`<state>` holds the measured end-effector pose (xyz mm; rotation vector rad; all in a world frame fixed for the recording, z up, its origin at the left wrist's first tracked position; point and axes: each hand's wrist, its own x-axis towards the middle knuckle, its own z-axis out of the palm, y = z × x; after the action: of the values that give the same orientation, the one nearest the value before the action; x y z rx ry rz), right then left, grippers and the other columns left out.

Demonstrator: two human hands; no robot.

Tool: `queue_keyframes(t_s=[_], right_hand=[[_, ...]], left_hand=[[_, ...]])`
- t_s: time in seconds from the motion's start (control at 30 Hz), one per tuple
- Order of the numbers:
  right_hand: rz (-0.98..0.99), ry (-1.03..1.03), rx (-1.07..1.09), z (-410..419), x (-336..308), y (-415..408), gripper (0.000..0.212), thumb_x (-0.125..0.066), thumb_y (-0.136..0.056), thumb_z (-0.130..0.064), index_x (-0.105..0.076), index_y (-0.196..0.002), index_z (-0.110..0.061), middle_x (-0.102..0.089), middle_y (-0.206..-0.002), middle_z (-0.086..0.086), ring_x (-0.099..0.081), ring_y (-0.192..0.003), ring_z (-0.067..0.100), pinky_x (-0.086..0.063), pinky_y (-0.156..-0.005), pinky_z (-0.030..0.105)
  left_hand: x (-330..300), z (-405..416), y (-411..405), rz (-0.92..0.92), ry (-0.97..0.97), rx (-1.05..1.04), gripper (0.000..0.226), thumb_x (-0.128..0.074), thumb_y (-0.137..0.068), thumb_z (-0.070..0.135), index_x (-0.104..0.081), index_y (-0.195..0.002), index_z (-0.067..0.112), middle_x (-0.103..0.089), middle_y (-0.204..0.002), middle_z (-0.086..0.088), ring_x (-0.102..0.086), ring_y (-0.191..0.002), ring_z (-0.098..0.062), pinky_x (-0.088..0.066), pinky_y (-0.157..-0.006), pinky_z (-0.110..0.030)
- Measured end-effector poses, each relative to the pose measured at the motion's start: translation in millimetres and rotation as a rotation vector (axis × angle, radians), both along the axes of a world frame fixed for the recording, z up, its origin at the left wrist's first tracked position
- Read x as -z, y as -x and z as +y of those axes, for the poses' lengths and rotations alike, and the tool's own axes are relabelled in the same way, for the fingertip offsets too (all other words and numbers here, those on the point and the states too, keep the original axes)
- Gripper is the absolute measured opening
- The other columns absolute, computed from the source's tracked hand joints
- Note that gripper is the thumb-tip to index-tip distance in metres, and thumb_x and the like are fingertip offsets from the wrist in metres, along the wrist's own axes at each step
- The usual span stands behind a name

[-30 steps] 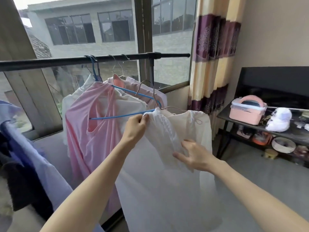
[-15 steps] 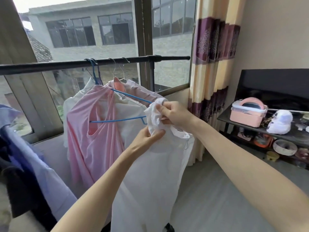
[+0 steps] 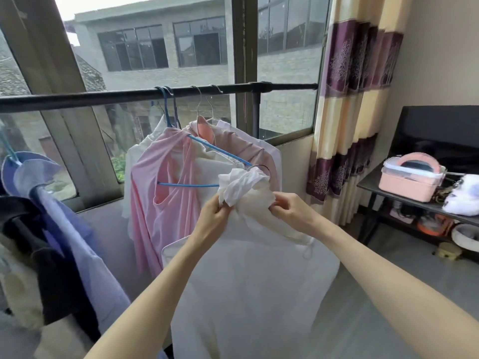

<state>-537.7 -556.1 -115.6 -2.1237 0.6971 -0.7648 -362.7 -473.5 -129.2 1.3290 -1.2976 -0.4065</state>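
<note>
I hold the sheer white cloth garment (image 3: 248, 294) mid-view, its bunched top pinched by my left hand (image 3: 213, 218) at nine o'clock and my right hand (image 3: 291, 216) at three. A pink sleeveless top (image 3: 166, 208) hangs at ten o'clock, the black metal rail (image 3: 116, 98) at twelve.

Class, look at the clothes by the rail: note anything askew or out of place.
The white garment is bunched in a wad at its top, pinched by the left hand and right hand, not hung on the rail.
</note>
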Motion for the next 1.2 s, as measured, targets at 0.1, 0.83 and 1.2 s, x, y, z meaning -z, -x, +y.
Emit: queue_keyframes(t_s=[0.1, 0.83, 1.2], right_hand=[[0.013, 0.01, -0.019, 2.2, 15.2, 1.5, 0.012, -0.055, -0.082, -0.026, -0.064, -0.082, -0.017, -0.045, -0.059, -0.008, -0.037, -0.058, 0.007, -0.032, -0.058, 0.022], [-0.108, 0.209, 0.468, 3.0, 90.3, 44.7, 0.033, -0.045, -0.075, -0.038, -0.032, -0.051, -0.018, -0.031, -0.046, -0.007, -0.027, -0.053, 0.017, -0.024, -0.05, 0.03], [0.032, 0.394, 0.335, 21.7, 104.1, 51.6, 0.047, -0.051, -0.086, -0.026, -0.023, -0.049, -0.029, -0.022, -0.039, -0.011, -0.035, -0.042, 0.011, -0.017, -0.047, 0.022]], left_hand=[[14.3, 1.5, -2.2, 0.066, 0.002, -0.108, 0.015, -0.044, -0.09, 0.005, -0.058, -0.083, 0.007, -0.058, -0.081, 0.002, -0.049, -0.075, -0.008, -0.038, -0.065, -0.013], [53.4, 11.0, 32.9, -0.437, 0.058, 0.185, 0.023, -0.046, -0.091, 0.031, -0.057, -0.079, 0.014, -0.053, -0.064, 0.014, -0.043, -0.06, -0.005, -0.038, -0.057, -0.024], [61.5, -9.8, 37.1, 0.116, -0.342, -0.06, 0.029, -0.047, -0.09, 0.014, -0.048, -0.062, 0.01, -0.045, -0.06, 0.006, -0.039, -0.057, -0.011, -0.033, -0.05, -0.019]])
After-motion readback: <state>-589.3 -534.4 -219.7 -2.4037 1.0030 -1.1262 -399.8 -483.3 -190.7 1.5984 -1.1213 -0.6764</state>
